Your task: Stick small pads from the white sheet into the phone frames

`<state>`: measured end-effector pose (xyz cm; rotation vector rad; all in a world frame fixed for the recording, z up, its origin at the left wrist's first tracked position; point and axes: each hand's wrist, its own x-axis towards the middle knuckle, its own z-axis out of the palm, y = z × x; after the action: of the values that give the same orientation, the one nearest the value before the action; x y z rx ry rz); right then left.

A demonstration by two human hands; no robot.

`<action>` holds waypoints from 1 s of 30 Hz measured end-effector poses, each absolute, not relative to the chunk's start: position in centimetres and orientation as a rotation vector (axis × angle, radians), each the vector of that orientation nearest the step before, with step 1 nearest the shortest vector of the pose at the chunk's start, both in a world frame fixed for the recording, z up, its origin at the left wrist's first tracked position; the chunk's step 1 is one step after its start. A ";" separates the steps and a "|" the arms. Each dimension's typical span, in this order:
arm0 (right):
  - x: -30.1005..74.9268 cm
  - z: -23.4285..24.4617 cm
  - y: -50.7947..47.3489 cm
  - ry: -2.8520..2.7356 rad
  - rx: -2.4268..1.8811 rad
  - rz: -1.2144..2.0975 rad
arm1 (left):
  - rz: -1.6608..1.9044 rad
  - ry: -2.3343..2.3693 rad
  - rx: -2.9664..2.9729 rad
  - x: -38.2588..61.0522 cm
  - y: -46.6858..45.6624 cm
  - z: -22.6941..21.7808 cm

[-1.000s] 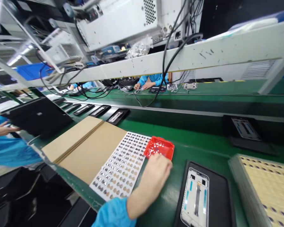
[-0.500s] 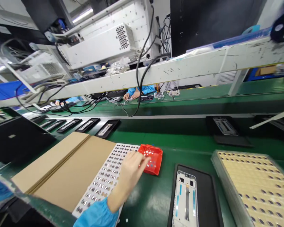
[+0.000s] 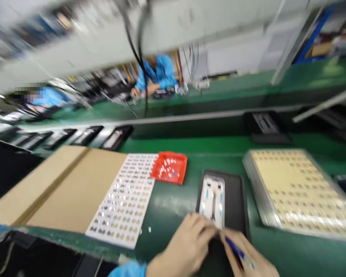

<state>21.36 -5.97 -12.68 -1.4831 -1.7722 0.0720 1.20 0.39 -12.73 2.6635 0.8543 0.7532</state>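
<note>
The picture is smeared by motion. A white phone frame (image 3: 212, 198) lies in a black tray (image 3: 237, 192) on the green bench. My left hand (image 3: 181, 250) is at the tray's near end, its fingers drawn together beside the frame; I cannot make out anything in them. My right hand (image 3: 249, 263) is just right of it, closed on a thin blue tool (image 3: 233, 246) whose tip points toward the frame's near end. The two hands nearly touch.
A small red tray (image 3: 168, 168) of tiny parts sits left of the black tray, beside a white sheet (image 3: 123, 200) of small parts and brown cardboard (image 3: 63, 188). A stack of yellow sheets (image 3: 300, 184) lies right. More black trays (image 3: 115, 136) ride the belt; a person in blue (image 3: 155, 75) works opposite.
My left hand left the red tray and came back and right to the near end of the phone frame. My right hand with the blue tool came into view. The view tilted down.
</note>
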 end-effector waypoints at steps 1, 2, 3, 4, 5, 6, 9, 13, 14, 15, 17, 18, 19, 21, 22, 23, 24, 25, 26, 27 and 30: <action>21.3 -11.5 -6.4 -1.850 -1.500 0.111 | 0.700 0.853 2.664 0.9 -0.1 -12.1; 21.2 -10.5 -6.6 -1.928 -1.481 0.151 | 0.681 0.872 2.656 0.6 -0.4 -11.4; 21.1 -9.5 -6.6 -1.941 -1.499 0.188 | 0.683 0.874 2.647 0.4 -0.5 -10.8; 21.0 -8.8 -6.6 -1.941 -1.524 0.221 | 0.674 0.879 2.631 0.2 -0.5 -10.4; 20.9 -8.3 -6.4 -1.938 -1.552 0.253 | 0.674 0.880 2.614 0.2 -0.5 -10.1; 20.8 -7.9 -6.3 -1.928 -1.581 0.277 | 0.674 0.876 2.599 0.2 -0.5 -9.8; 20.5 -7.2 -6.4 -1.926 -1.615 0.318 | 0.678 0.867 2.590 0.3 -0.6 -9.4; 20.7 -6.8 -6.7 -1.940 -1.609 0.323 | 0.682 0.822 2.660 0.3 -0.5 -9.6; 20.8 -6.7 -6.6 -1.942 -1.604 0.338 | 0.677 0.805 2.689 0.2 -0.4 -9.8; 20.9 -6.7 -6.6 -1.933 -1.593 0.374 | 0.668 0.791 2.723 0.2 -0.3 -9.9; 21.2 -6.7 -6.5 -1.862 -1.550 0.497 | 0.648 0.766 2.797 0.2 -0.1 -10.1; 21.4 -6.7 -6.5 -1.796 -1.532 0.560 | 0.637 0.760 2.832 0.2 -0.1 -10.1; 21.5 -6.8 -6.6 -1.712 -1.527 0.608 | 0.626 0.759 2.866 0.2 -0.2 -10.1; 21.5 -6.9 -7.1 -1.513 -1.566 0.641 | 0.593 0.762 2.930 0.4 -0.4 -9.9; 21.4 -7.0 -7.3 -1.409 -1.598 0.627 | 0.575 0.763 2.959 0.5 -0.5 -9.8; 21.3 -7.1 -7.6 -1.312 -1.628 0.606 | 0.556 0.761 2.983 0.6 -0.6 -9.7; 21.2 -7.3 -7.9 -1.235 -1.644 0.585 | 0.537 0.755 2.997 0.7 -0.7 -9.5; 21.0 -7.4 -8.1 -1.184 -1.643 0.566 | 0.520 0.754 2.994 0.7 -0.9 -9.4; 20.9 -7.5 -8.3 -1.157 -1.631 0.549 | 0.508 0.759 2.971 0.7 -0.9 -9.4; 20.7 -7.6 -8.4 -1.151 -1.614 0.534 | 0.504 0.766 2.932 0.7 -1.0 -9.3; 20.5 -7.8 -8.5 -1.173 -1.586 0.506 | 0.531 0.809 2.776 0.7 -1.3 -9.6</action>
<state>20.53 -8.45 -7.83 -1.5856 -1.1732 0.5060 0.72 -1.28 -9.58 2.7763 0.8093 0.5306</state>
